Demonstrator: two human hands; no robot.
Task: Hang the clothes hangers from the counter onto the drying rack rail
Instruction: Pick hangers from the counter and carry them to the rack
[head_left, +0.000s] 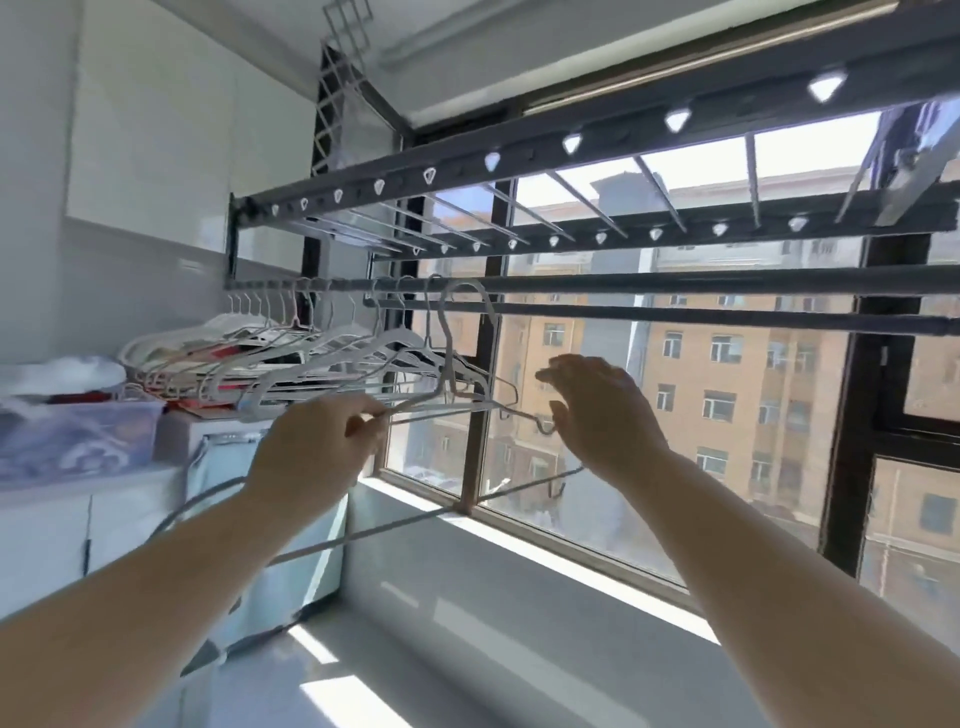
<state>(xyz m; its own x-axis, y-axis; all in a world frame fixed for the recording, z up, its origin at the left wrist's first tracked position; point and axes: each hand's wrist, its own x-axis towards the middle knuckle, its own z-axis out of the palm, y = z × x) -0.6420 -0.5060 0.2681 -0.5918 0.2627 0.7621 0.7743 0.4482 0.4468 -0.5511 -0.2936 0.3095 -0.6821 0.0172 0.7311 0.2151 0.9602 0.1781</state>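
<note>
Over by the window (737, 410), the person had both bare arms raised toward the drying rack. A white hanger (445, 364) hung with its hook over the front rail (675, 283), at the right end of a crowded row of other hangers (358, 349) already on that rail. The row ran off to the left, toward the wall.

The left hand (322, 441) was pinching the hanger's lower bar between thumb and curled fingers, just left of its neck. The right hand (602, 410) was held up at the hanger's right tip, fingers spread and loosely bent, gripping nothing. Its thumb sat right beside the small hook at that tip; from where I stood I could not tell whether it touched.

A second rail (675, 312) ran just below and behind the first. Above both stood the dark upper frame (519, 156) of the rack, punched with a line of bright holes.

Lower down, another thin hanger (363, 535) stretched from under the left forearm toward the window sill. What held it I could not make out.

Beneath the arms lay the white counter (467, 649), striped with sunlight. Off to the left a clear storage box (78, 436) sat with blurred things stacked around it. Pale apartment blocks showed through the glass.
</note>
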